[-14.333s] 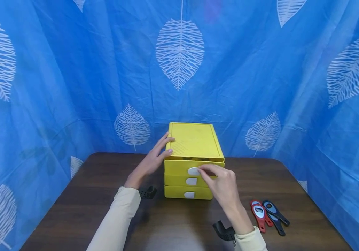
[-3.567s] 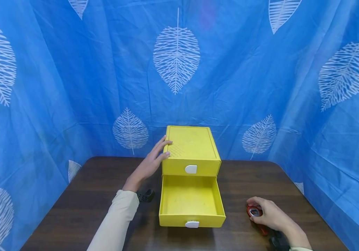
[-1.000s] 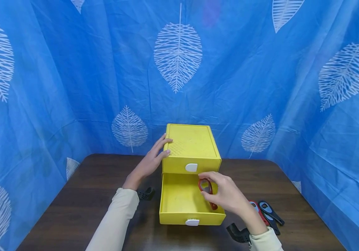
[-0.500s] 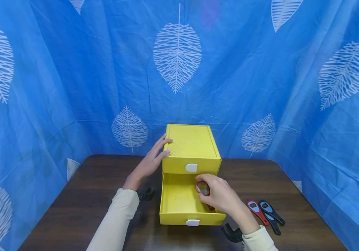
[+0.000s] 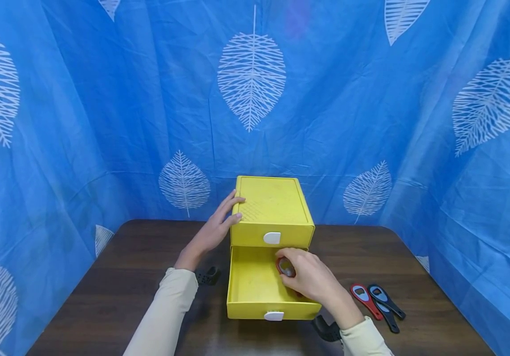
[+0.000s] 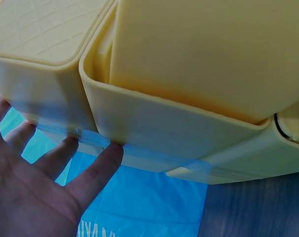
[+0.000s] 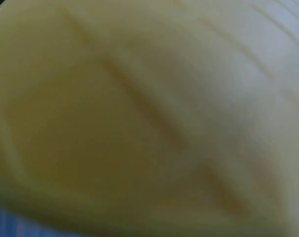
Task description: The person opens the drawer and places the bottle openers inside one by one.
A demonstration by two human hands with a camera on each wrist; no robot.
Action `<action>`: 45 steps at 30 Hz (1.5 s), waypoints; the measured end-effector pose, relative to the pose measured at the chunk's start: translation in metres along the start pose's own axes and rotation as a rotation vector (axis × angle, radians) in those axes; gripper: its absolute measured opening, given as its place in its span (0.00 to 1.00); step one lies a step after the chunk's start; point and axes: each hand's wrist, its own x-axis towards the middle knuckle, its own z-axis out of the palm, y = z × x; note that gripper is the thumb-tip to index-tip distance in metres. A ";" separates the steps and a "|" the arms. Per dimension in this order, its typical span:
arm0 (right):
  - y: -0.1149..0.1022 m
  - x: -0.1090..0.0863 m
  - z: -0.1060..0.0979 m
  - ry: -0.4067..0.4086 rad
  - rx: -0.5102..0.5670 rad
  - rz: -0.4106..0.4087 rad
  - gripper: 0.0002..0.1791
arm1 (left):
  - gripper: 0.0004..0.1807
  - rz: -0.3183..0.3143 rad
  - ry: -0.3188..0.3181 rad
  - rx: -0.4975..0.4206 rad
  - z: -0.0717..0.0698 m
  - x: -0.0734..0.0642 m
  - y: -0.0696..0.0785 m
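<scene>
My right hand (image 5: pixel 310 277) reaches into a pulled-out yellow drawer (image 5: pixel 250 310) and pinches a red bottle opener (image 5: pixel 279 267) between thumb and fingers. The opener's head shows at the fingertips, while the hand covers most of its handle. My left hand (image 5: pixel 214 230) rests with spread fingers on the left side and top edge of the yellow drawer cabinet (image 5: pixel 274 198). In the left wrist view, its fingertips lie along the cabinet wall (image 6: pixel 154 118). The right wrist view shows only a blurred, ridged yellow surface (image 7: pixel 139 148).
On the dark wooden table (image 5: pixel 148 296), right of the drawer, lie another red bottle opener (image 5: pixel 367 300) and two black bottle openers (image 5: pixel 387 300). The top drawer with its white handle (image 5: pixel 271 238) is shut. A blue curtain with white leaves (image 5: pixel 255 74) hangs around the table.
Earlier the right hand tugged the top drawer's handle; that drawer is now in and the one below is out. The hand took the red bottle opener from the table and lowered it into the drawer.
</scene>
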 end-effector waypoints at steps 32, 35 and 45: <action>0.041 -0.033 -0.027 0.231 0.157 0.044 0.23 | 0.28 -0.010 -0.003 0.014 0.000 -0.002 0.001; 0.049 -0.038 -0.027 0.234 0.156 0.067 0.23 | 0.28 -0.010 -0.001 0.018 0.000 -0.003 0.001; 0.079 -0.059 -0.025 0.224 0.086 0.133 0.26 | 0.28 -0.016 -0.003 0.007 0.000 -0.003 0.002</action>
